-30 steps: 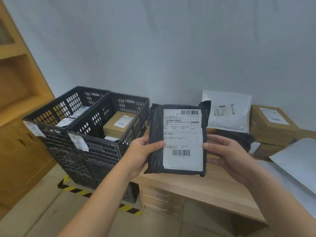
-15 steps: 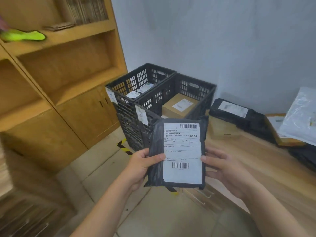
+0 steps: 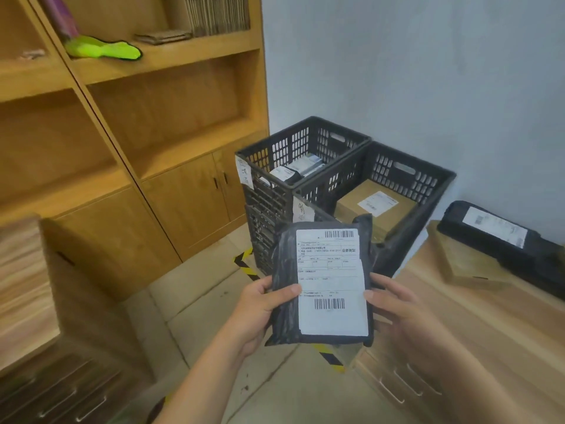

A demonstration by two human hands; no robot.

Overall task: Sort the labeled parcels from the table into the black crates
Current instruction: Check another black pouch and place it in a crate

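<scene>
I hold a black plastic parcel point(image 3: 324, 283) with a white barcode label upright in front of me. My left hand point(image 3: 260, 307) grips its left edge and my right hand point(image 3: 397, 307) its right edge. Behind it stand two black crates side by side. The left crate point(image 3: 275, 154) holds small labeled packets. The right crate point(image 3: 428, 185) holds a brown cardboard box point(image 3: 351, 203) with a label. The parcel hangs just in front of the right crate's near corner.
The wooden table point(image 3: 477, 325) runs along the right, bearing a flat cardboard box point(image 3: 461, 264) and a long black parcel point(image 3: 501, 234). Wooden shelving and cabinets point(image 3: 171, 142) fill the left. A wooden cabinet point(image 3: 27, 270) stands at the near left. Yellow-black floor tape point(image 3: 244, 264) lies below the crates.
The view has swung left and down, so the crates now sit right of centre and the shelving fills the left. Both hands keep the same hold on the parcel.
</scene>
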